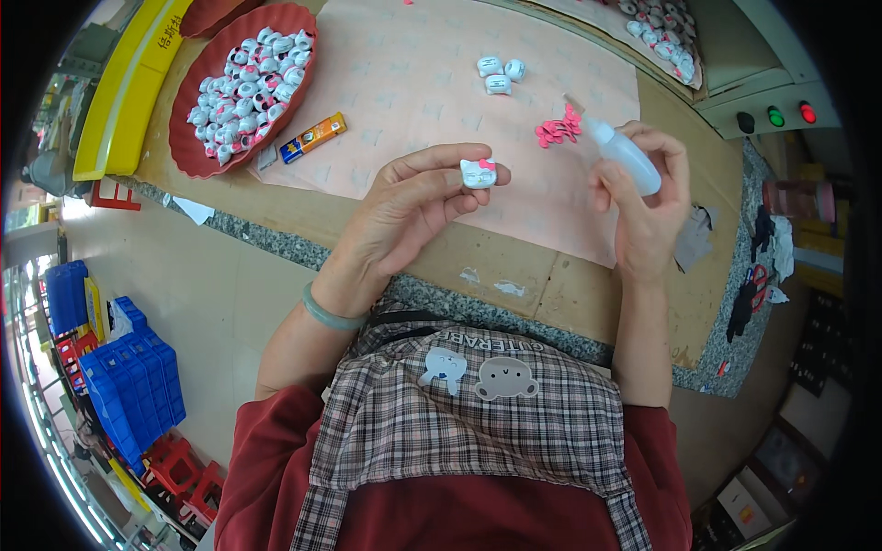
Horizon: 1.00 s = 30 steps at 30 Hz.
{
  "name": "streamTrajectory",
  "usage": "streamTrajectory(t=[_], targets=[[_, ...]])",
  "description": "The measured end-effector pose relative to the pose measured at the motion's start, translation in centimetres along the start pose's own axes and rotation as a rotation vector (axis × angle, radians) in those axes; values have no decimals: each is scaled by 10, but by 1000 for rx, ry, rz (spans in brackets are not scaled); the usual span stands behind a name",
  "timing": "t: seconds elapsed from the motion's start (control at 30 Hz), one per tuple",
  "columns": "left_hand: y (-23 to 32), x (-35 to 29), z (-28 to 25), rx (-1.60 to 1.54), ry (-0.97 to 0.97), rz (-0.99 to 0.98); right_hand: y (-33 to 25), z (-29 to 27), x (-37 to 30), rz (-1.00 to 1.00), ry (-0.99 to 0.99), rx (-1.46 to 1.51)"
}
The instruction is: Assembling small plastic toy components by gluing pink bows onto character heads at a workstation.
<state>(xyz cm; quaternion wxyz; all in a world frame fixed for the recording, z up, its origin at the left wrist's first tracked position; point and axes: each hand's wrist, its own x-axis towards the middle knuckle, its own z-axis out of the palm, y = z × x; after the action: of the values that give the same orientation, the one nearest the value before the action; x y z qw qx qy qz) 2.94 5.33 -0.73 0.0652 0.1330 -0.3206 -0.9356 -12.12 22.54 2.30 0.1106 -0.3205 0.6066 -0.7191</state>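
A small white cat-head piece with a pink bow (477,174) is pinched between the thumb and fingers of my left hand (413,197), over the paper-covered table. My right hand (650,207) is wrapped round a translucent white squeeze bottle (628,160), tilted with its narrow nozzle pointing up and left. Close to the nozzle lies a little pile of pink bow pieces (558,129). Three white cat-head pieces (499,84) rest together farther back on the pale pink paper (404,83).
A red scalloped basin (179,147) full of white and pink pieces stands at the back left. Beside it lies an orange and blue packet (313,138). More pieces (666,50) sit at the back right, near a panel with coloured buttons (776,116). Blue crates (136,376) stand on the floor, left.
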Motion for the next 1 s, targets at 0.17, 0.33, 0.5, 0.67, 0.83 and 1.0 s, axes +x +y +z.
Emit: streamTrajectory(t=[0.17,0.33,0.5,0.67,0.83,1.0], targets=[[1,-3,0,-5,16,5,17,-11,9,208,92,44],[2,-3,-2,0,37,9,29,-20,9,386,67,-141],[2,-4,-5,-22,24,6,30,-18,12,390,-20,-408],[3,-6,-9,-36,15,12,39,-9,12,125,-136,-591],[3,-8,-10,-43,34,12,31,10,14,21,-242,-877],[3,-9,-12,-45,36,10,37,11,18,-48,-264,-972]])
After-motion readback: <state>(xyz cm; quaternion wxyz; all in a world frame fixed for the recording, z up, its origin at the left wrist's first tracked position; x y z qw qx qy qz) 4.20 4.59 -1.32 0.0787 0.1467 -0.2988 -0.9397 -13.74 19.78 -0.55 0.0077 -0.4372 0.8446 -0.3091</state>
